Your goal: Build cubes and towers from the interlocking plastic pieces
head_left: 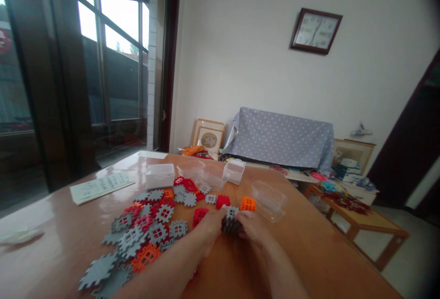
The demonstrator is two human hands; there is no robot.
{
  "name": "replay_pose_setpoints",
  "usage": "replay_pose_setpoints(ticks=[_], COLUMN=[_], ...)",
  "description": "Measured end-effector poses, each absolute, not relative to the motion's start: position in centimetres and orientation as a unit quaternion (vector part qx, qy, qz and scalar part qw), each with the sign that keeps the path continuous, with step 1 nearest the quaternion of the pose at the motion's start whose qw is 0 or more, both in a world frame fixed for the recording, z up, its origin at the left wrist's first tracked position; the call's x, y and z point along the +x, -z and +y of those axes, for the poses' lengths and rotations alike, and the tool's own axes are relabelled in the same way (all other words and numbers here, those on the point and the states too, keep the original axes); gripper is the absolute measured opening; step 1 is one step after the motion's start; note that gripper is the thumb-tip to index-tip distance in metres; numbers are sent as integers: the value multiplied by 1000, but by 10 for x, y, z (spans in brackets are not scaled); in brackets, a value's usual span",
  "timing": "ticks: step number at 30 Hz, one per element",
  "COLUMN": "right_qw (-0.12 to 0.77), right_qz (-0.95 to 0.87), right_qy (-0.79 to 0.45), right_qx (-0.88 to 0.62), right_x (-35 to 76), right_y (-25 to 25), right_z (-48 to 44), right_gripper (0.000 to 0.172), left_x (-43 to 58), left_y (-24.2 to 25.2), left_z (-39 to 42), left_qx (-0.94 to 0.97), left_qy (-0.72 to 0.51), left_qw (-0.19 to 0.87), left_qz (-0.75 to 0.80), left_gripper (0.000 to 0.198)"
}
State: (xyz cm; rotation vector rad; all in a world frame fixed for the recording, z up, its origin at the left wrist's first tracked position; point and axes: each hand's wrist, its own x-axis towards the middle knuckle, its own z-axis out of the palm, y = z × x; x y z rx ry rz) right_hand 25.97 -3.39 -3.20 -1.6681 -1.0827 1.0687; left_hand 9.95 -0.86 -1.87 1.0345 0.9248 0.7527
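Between my two hands is a small block of grey interlocking puzzle tiles [231,218], with a window-like cut-out on its upper side. My left hand [213,224] closes on its left side and my right hand [251,225] grips its right side, thumb toward the top. Just beyond it stand a red tile block [223,202] and an orange tile block [248,203]. Another red block [200,217] sits left of my left hand, partly behind it. A spread of loose grey tiles [131,240], mixed with red and orange tiles [146,257], lies left of my left forearm, which hides some.
At the table's [330,262] far side are a white plastic box [160,176], a small clear box [234,172] and a clear tray [270,202]. A handwritten sheet [102,187] lies at the left. A low wooden stool [360,212] stands beyond the right edge.
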Motion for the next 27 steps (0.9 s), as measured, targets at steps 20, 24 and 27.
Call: replay_pose_setpoints(ticks=[20, 24, 27], right_qw=[409, 407, 405], right_qz=[-467, -463, -458], right_qy=[-347, -358, -371], right_qx=[-703, -702, -699], right_x=[271, 270, 269], right_y=[37, 35, 31], right_z=[-31, -32, -35], right_gripper=[25, 28, 32], left_x=[111, 113, 115], left_y=[21, 31, 35], left_z=[-7, -3, -3], left_qx=[441, 437, 429], left_qy=[-305, -309, -319], left_qw=[738, 736, 735], left_qz=[410, 413, 416], left_gripper=[51, 52, 52])
